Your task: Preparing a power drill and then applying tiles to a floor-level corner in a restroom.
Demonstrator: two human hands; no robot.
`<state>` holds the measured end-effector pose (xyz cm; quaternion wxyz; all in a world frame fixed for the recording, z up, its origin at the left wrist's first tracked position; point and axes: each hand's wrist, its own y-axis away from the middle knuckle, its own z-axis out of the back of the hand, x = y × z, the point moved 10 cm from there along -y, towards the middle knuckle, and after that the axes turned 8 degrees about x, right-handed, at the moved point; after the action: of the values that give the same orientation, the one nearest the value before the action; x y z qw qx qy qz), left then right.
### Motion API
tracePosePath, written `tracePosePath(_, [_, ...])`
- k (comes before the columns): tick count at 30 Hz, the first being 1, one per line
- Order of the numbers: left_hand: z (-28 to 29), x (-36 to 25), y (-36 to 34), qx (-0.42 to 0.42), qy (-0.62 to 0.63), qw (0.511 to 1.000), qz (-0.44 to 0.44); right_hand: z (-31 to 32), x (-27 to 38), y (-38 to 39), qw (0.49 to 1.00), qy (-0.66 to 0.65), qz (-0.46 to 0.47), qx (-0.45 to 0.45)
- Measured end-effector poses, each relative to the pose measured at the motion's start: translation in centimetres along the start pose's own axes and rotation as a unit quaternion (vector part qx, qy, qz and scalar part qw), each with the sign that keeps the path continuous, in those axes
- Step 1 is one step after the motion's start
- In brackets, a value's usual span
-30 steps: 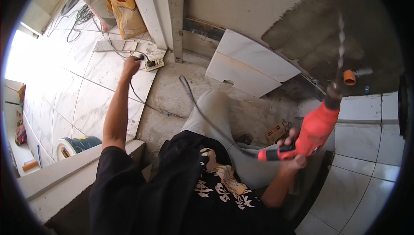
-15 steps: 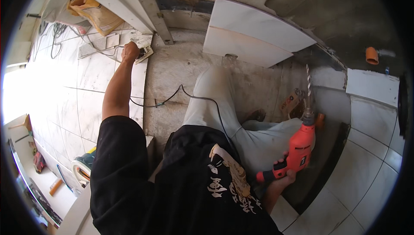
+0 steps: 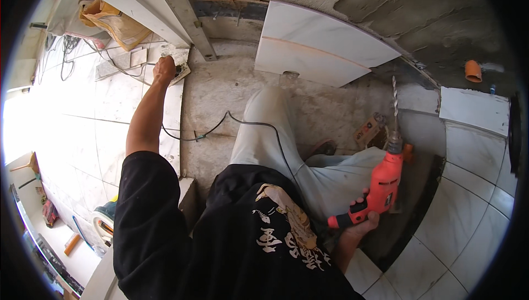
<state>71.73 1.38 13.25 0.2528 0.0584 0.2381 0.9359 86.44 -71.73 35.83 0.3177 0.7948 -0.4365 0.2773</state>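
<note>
My right hand (image 3: 363,223) grips a red corded drill (image 3: 384,181) by its black-and-red handle; the long twist bit (image 3: 394,99) points away from me. My left hand (image 3: 164,69) is closed on a black plug (image 3: 177,69) at a power strip (image 3: 180,78) on the tiled floor beside the doorway; the fingers partly hide the plug and sockets. The black cord (image 3: 250,123) loops across my left thigh toward the drill.
Cut white tiles (image 3: 322,41) lean against the wall. A steel level (image 3: 198,27) stands by the doorframe, near a yellow sack (image 3: 113,20). An orange pipe stub (image 3: 473,71) projects from the wet-plastered wall. A bucket (image 3: 102,223) sits at lower left, tiled surface (image 3: 457,217) at right.
My left hand has lowered the plug onto the power strip. My right hand has brought the drill down toward my right leg. The view has tilted and shifted.
</note>
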Motion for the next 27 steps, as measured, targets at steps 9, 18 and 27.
tracePosePath(9, [0.4,0.5,-0.3,-0.010,0.016,1.000,-0.004,0.1,-0.1,0.0,0.999,-0.012,0.022,-0.035])
tracePosePath(18, [-0.5,-1.8,-3.2,0.024,-0.015,0.998,-0.049,-0.7,-0.1,-0.6,1.000,0.023,0.009,-0.017])
tracePosePath(27, [-3.6,2.9,-6.7,0.085,0.020,0.996,0.008,-1.0,-0.5,0.0,0.997,0.027,0.028,-0.062])
